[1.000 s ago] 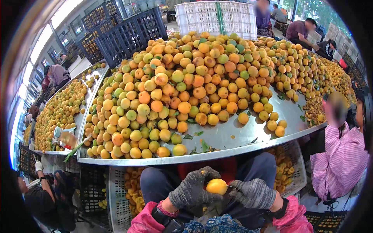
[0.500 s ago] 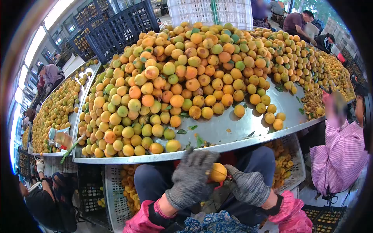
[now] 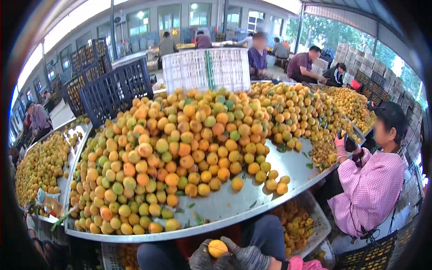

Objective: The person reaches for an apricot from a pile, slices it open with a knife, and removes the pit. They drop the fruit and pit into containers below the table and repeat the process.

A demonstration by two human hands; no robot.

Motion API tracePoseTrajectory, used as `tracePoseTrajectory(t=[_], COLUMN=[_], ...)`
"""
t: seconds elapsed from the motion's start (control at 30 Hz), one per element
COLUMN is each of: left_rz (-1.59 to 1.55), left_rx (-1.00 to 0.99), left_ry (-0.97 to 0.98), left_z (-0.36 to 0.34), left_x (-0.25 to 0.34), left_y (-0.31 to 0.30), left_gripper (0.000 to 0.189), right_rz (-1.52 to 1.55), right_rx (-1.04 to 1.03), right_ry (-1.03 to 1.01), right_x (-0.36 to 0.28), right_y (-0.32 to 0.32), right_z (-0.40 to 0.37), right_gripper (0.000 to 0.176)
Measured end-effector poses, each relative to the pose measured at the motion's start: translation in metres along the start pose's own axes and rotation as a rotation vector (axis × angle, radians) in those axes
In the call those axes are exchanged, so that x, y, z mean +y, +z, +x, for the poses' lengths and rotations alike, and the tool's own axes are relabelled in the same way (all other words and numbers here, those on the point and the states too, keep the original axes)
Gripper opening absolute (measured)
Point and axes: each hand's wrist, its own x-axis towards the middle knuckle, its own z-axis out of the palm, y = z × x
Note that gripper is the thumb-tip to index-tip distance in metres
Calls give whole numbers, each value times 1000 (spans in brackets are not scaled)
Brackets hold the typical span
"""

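Orange-yellow fruit (image 3: 218, 248) is at bottom centre, between two grey gloves. Left hand (image 3: 201, 258): closed round it, gripping. Right hand (image 3: 251, 258): fingertips up against its right side; can't tell if it's gripping anything, the fingers are partly hidden. Metal table (image 3: 299, 173) sits just above the hands, with a big fruit pile (image 3: 180, 148) across mid-frame and a few leaves (image 3: 198, 219) near the front edge. Pale crate (image 3: 321, 226) with cut pieces is lower right. Dark blue crate (image 3: 117, 92) upper left, white crate (image 3: 189, 69) upper centre, both behind the pile. Co-worker (image 3: 369, 189) in pink check at right.
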Motion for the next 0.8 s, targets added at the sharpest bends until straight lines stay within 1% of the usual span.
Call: tracePoseTrajectory(t=[0.07, 0.1, 0.13, 0.17, 0.2, 0.23, 0.27, 0.3, 0.33, 0.37, 0.4, 0.43, 0.47, 0.5, 0.53, 0.6, 0.63, 0.67, 0.7, 0.73, 0.77, 0.8], left_rz=[54, -157, -330, -557, -486, -405, -379, -354, -568, -532, -527, -551, -476, -392, -528, -678, -546, -558, -475, -386, -513, -513], left_rx=[10, -5, 28, -137, -47, -23, -58, -20, 35, 15, -45, -84, -132, -160, -198, -286, -285, -287, -278, -269, -280, -279], left_ry=[16, -39, -114, -407, -455, -351, -226, -221, -321, -270, -211, -192, -191, -212, -220, -323, -209, -207, -186, -177, -203, -221], left_z=[8, 5, 5, 4, -7, -1, 9, 3, 13, 13, 20, 32, 34, 24, 30, 33, 43, 44, 40, 36, 37, 43], left_x=[1, 3, 24, 3, -7, -14, -20, -54, -12, -19, -24, -29, -32, -43, -23, -27, -34, -36, -39, -44, -47, -50], left_y=[0, 6, 4, 8, -8, -3, 23, 26, 16, 8, 13, 23, 15, -4, -6, -7, -10, -13, -17, -21, -19, -21], left_gripper=[39, 38, 38, 36, 36, 33, 31, 26, 24, 22, 21, 21, 18, 16, 13, 14, 17, 17, 18, 19, 22, 22], right_rz=[45, -154, -308, -172, -78, -15, -16, -185, -31, -9, -26, -62, 6, 96, 47, 109, 103, 105, 115, 124, 207, 290], right_rx=[-19, -25, -55, -237, -282, -136, 36, 230, 48, 34, 35, 60, 29, -20, 32, 40, 38, -35, -114, -128, -235, -342], right_ry=[-19, 5, -11, 88, 24, -4, 13, -266, -59, -93, -97, -75, -107, -145, -217, -240, -243, -193, -138, -126, 23, 170], right_x=[-7, -1, 12, 54, 23, -2, -10, -6, -17, -15, -7, 7, 10, 5, 7, 6, 9, 11, 12, 15, 19, 21], right_y=[-8, -8, 3, 33, 51, 22, -12, -8, -19, -10, -13, -23, -22, -3, -6, -9, -6, -4, -1, 4, 6, 5], right_z=[5, -2, -11, -28, -14, 6, 8, 16, 24, 30, 32, 33, 38, 40, 39, 45, 46, 45, 43, 43, 43, 47], right_gripper=[82, 76, 71, 57, 57, 52, 47, 61, 69, 69, 70, 70, 70, 70, 68, 66, 66, 64, 62, 62, 64, 66])
